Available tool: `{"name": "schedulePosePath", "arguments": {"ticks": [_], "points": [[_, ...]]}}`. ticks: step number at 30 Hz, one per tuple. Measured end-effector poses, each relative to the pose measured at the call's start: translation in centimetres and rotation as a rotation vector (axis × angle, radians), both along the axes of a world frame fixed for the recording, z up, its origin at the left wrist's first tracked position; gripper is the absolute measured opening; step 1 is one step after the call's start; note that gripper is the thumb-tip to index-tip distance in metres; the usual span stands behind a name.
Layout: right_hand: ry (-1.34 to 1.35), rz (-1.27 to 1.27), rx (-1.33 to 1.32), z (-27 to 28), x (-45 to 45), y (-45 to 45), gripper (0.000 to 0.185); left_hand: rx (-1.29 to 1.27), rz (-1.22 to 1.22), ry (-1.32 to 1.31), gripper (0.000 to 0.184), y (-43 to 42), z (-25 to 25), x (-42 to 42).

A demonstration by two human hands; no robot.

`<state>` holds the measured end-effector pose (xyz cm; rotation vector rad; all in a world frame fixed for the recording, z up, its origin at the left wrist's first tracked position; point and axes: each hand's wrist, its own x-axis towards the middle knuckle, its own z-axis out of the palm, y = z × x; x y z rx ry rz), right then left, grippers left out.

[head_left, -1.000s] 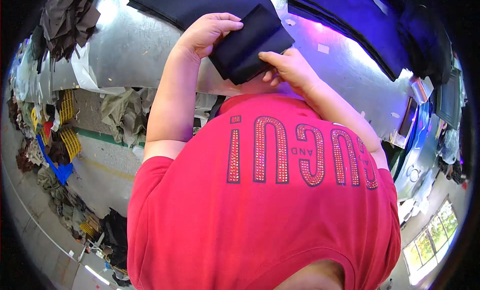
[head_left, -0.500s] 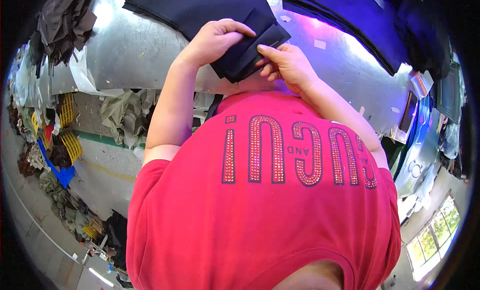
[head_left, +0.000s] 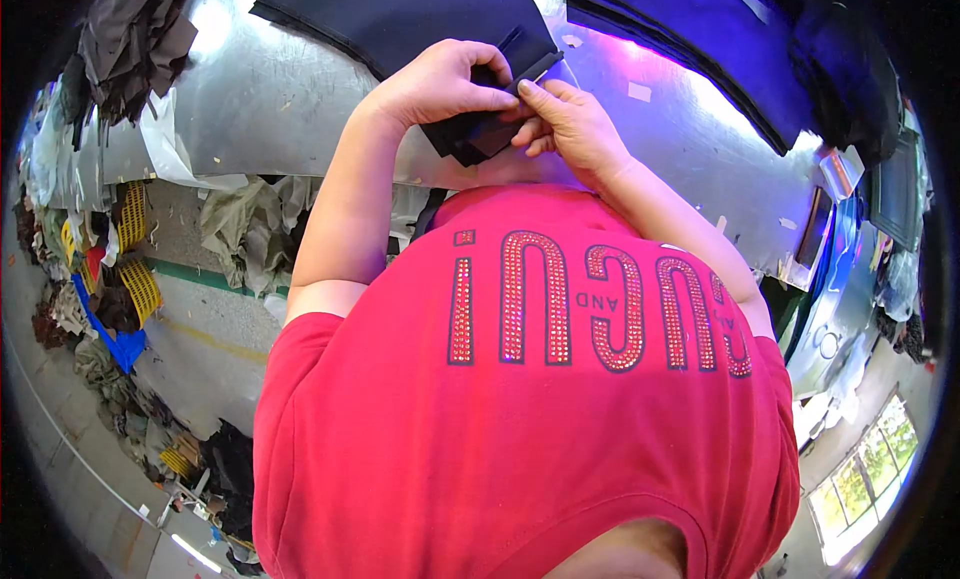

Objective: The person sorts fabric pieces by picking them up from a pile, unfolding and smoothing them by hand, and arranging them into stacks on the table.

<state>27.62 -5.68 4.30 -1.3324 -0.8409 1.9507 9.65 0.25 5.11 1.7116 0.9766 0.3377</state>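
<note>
My left hand (head_left: 450,81) is closed, with thumb and fingers pinching the upper edge of a small stack of black fabric pieces (head_left: 468,139). From the other side my right hand (head_left: 570,124) grips the same pieces between thumb and fingers, its thumb tip nearly meeting my left thumb. The small stack lies near the table's front edge, partly over a larger pile of black cut fabric panels (head_left: 400,19). A thin pale line shows by my right fingertips; I cannot tell what it is. My hands hide part of the gripped edges.
Another pile of dark fabric panels (head_left: 690,54) lies at the back right of the metal table (head_left: 270,129). Dark fabric scraps (head_left: 130,44) hang at the far left. Crumpled grey-green cloth (head_left: 250,229) and yellow plastic baskets (head_left: 140,289) sit below the table on the left.
My left thumb has moved right and down to beside my right thumb. The right corner of the upper black pieces has been lifted and bent up between my hands.
</note>
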Motion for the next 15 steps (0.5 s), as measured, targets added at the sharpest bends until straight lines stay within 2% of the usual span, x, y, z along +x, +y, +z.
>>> {"name": "schedulePosePath", "arguments": {"ticks": [3, 6, 11, 15], "points": [[0.03, -0.019, -0.007, -0.1, 0.0, 0.2, 0.025, 0.012, -0.029, 0.075, 0.02, 0.1, 0.2, -0.1], [0.042, -0.025, -0.013, -0.2, -0.1, 0.4, 0.025, -0.052, 0.059, 0.048, 0.02, 0.1, 0.0, -0.4], [0.037, -0.015, -0.011, -0.4, 0.0, 0.4, 0.023, -0.068, 0.059, 0.001, 0.022, 0.5, -0.7, -1.1], [0.041, -0.017, -0.022, -0.5, 0.1, 0.3, 0.024, -0.219, 0.129, -0.041, 0.019, 0.7, -0.7, -1.4]]}}
